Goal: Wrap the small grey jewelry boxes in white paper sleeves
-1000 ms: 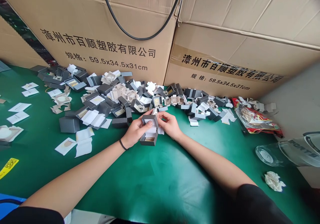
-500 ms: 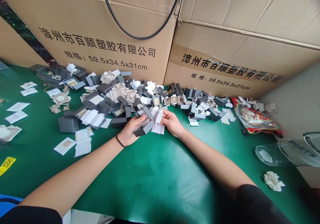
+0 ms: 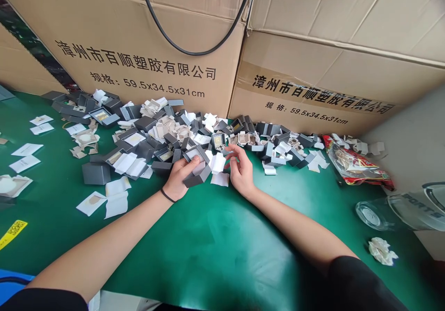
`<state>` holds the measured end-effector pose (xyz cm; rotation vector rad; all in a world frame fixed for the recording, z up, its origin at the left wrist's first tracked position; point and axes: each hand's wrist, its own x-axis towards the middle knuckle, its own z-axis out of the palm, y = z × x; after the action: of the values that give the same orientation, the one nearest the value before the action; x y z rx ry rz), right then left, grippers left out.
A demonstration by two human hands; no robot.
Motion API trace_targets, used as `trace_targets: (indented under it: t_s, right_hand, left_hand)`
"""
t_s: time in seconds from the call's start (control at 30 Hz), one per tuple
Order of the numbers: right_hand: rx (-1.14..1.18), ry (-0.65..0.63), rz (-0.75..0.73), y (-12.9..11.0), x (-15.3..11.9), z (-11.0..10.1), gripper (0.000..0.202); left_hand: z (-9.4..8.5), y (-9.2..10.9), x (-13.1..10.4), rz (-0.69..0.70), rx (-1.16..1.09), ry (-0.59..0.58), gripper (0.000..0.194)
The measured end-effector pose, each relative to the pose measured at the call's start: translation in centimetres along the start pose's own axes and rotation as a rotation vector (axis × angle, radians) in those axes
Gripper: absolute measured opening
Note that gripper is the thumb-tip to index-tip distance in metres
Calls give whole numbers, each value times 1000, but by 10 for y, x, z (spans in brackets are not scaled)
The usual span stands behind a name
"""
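Note:
My left hand (image 3: 179, 177) grips a small dark grey box (image 3: 197, 175) with its lid standing up, the thumb over the lid's edge. My right hand (image 3: 241, 169) is to the right of the box, fingers apart and curved, holding nothing. Between the two hands a white folded paper (image 3: 218, 162) lies over another white slip (image 3: 220, 179) on the green table. Right behind my hands runs a heap of similar grey boxes (image 3: 146, 149), some open with gold-coloured pieces inside, mixed with white and beige paper inserts (image 3: 175, 128).
Large cardboard cartons (image 3: 149, 33) wall off the back, with a black cable (image 3: 194, 53) hanging before them. On the right are a red food packet (image 3: 358, 167), a clear glass jar (image 3: 399, 209) lying sideways and crumpled tissue (image 3: 382, 250). Paper cards (image 3: 26, 155) lie at left.
My right hand has let go of the white paper, which now lies by the box, and its fingers have spread. My left hand still holds the box, its lid now turned more upright.

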<state>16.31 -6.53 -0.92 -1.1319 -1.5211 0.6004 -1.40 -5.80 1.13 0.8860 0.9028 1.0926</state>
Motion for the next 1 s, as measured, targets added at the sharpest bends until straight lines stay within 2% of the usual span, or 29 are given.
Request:
trace_targets:
  t_s: [0.17,0.33,0.47,0.6,0.83,1.0]
  right_hand:
    - [-367,-205,-268,-2,-3,-1,41]
    - [-505,-209,-351,1,-4,0,47]
    - [-531,-177,-407,1,-2,-1,48]
    - [-529,-215,-383,4,-2,0,50]
    - [-468,-241,-435,9,-4,1,52]
    - [-439,-251,-469,8,-2,0,49]
  left_hand:
    - [5,3,-5,39,103,45,41]
    - [7,1,-5,26,99,59,43]
    - [7,2,-5,42,87,83,42]
    - [7,2,-4,46,83,95,40]
    - [7,3,-3,-38,114,3,41]
    - [5,6,-2,-92,52,-47,36]
